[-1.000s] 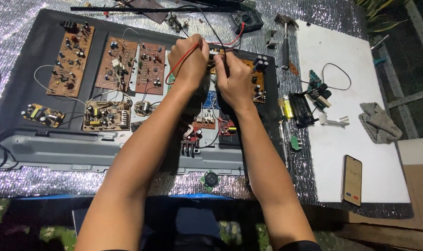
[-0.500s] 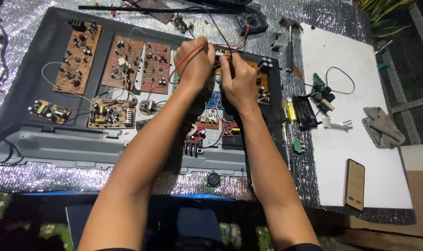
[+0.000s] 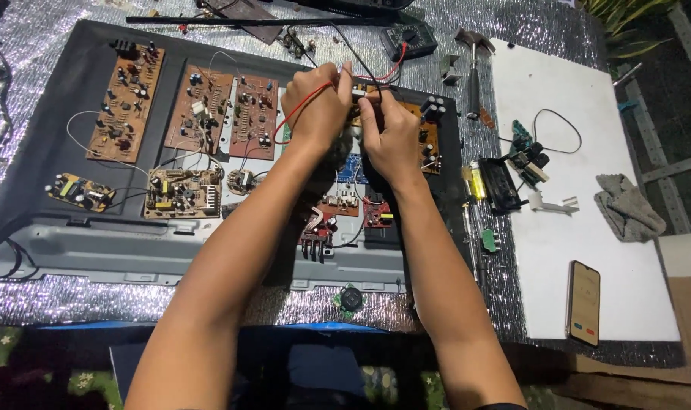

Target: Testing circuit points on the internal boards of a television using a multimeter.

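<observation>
currently the left hand (image 3: 319,114) pinches the red wire (image 3: 296,114) and the right hand (image 3: 391,140) grips a small part, both over the brown circuit board (image 3: 425,137) on the black panel (image 3: 80,99); keep wrists steady, clear of adjacent capacitors.

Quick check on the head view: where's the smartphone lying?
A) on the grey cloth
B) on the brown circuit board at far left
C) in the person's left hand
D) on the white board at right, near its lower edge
D: the smartphone lies flat on the white board, near its lower right corner, well apart from the left hand and right hand, which work at a circuit board.
</observation>
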